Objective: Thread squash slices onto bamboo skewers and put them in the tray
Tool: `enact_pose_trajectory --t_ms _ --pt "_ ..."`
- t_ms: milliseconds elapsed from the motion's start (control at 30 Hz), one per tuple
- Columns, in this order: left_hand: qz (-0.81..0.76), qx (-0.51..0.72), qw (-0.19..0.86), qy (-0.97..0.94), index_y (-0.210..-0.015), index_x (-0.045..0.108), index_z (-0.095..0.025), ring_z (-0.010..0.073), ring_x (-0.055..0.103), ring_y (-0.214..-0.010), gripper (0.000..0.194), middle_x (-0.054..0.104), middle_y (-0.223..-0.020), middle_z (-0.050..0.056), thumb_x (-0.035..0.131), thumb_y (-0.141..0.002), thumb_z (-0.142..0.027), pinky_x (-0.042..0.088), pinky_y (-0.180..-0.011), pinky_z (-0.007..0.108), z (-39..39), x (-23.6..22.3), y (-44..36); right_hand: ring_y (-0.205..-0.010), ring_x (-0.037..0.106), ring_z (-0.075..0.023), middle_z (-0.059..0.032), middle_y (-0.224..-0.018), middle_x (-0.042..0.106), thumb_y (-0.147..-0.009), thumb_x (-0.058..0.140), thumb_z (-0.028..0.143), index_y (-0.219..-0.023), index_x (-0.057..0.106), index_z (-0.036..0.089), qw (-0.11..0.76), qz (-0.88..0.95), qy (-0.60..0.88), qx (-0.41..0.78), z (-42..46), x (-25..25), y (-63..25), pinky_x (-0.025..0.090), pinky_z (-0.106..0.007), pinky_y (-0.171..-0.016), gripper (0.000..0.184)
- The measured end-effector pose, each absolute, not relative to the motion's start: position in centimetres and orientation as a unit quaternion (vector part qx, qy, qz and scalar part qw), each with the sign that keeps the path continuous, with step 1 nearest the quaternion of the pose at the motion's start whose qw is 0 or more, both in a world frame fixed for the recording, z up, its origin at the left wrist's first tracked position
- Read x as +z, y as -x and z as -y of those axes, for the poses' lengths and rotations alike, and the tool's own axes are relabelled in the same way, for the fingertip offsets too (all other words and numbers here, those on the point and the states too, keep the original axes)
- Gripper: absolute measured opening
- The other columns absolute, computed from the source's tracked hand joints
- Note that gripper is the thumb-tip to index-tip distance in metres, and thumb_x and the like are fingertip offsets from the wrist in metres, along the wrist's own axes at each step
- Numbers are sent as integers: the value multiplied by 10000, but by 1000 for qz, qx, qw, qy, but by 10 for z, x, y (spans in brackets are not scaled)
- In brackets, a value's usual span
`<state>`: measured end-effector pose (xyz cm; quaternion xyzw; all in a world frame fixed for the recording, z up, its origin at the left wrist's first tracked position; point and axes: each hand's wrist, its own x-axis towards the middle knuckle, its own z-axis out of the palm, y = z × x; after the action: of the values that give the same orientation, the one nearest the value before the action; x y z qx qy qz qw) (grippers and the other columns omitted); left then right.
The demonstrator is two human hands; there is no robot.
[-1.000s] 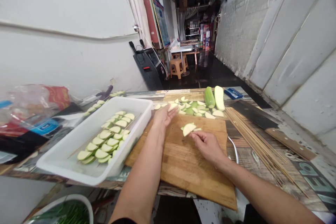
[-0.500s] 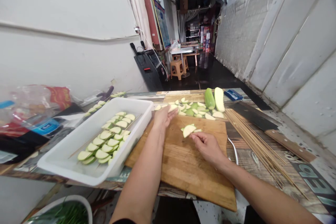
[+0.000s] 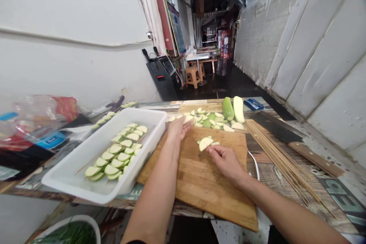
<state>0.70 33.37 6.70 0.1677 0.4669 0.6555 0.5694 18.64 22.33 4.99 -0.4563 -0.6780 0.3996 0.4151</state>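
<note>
My left hand [image 3: 177, 129] is at the far left edge of the wooden cutting board [image 3: 197, 183], its fingers around a pale half-round zucchini slice [image 3: 188, 119]; part of the grip is hidden. Over the middle of the board, my right hand [image 3: 225, 160] pinches the lower end of a thin skewer carrying a few zucchini slices [image 3: 206, 143]. The skewer's faint upper end points toward my left hand. Behind the board lies a heap of cut slices [image 3: 211, 120], with a zucchini piece [image 3: 228, 108] and a pale, cut zucchini half [image 3: 238, 109] beside it.
On the left, a white plastic tray [image 3: 77, 194] holds skewered slices. Bamboo skewers [image 3: 281, 160] and a cleaver [image 3: 278, 129] lie to the right, near a small blue tray [image 3: 254, 104]. Plastic bottles and bags [image 3: 42, 122] stand far left. Below is a tub of greens [image 3: 71, 232].
Both hands and the slices stay almost where they were. The view has shifted very slightly.
</note>
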Motion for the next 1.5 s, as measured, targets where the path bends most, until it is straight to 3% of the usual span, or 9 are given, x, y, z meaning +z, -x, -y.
enact_pose_trajectory --t_ms 200,500,867,1167,1367,1500 --pt "-476 648 569 -169 -858 516 -67 238 657 -729 166 643 -814 154 612 -724 -87 554 -630 330 -335 66 -7 -551 451 -127 9 -546 501 -801 407 279 -669 634 156 417 679 459 392 -224 48 -186 330 -209 -518 290" --pt "-486 637 565 -199 -817 510 -83 227 655 -741 70 636 -783 124 553 -761 -78 548 -641 321 -331 67 -15 -608 516 -148 -18 -619 587 -775 419 252 -694 645 154 432 664 472 388 -226 45 -185 354 -214 -529 259" --pt "-473 625 579 -224 -810 527 -81 223 655 -723 61 632 -831 133 548 -755 -66 547 -645 327 -325 70 -24 -585 506 -148 -7 -572 562 -769 408 271 -693 635 155 433 660 475 388 -228 44 -184 353 -223 -531 266" --pt "-448 623 614 -183 -841 521 -99 216 656 -748 70 644 -798 117 529 -773 -83 545 -649 304 -323 74 -31 -426 340 -94 36 -452 418 -756 421 319 -702 617 145 428 623 475 450 -230 44 -182 244 -199 -426 267" --pt "-374 616 687 -94 -931 495 -114 232 646 -816 166 638 -878 151 487 -832 -247 539 -683 367 -322 77 -35 -357 233 -58 78 -406 327 -731 452 359 -754 587 134 424 537 449 575 -230 53 -182 155 -183 -373 263" --pt "-380 625 676 -93 -948 481 -99 245 640 -843 151 623 -935 195 476 -834 -197 545 -658 338 -321 76 -37 -347 218 -58 85 -398 314 -729 446 351 -758 575 137 423 524 454 583 -230 53 -181 143 -185 -369 252"
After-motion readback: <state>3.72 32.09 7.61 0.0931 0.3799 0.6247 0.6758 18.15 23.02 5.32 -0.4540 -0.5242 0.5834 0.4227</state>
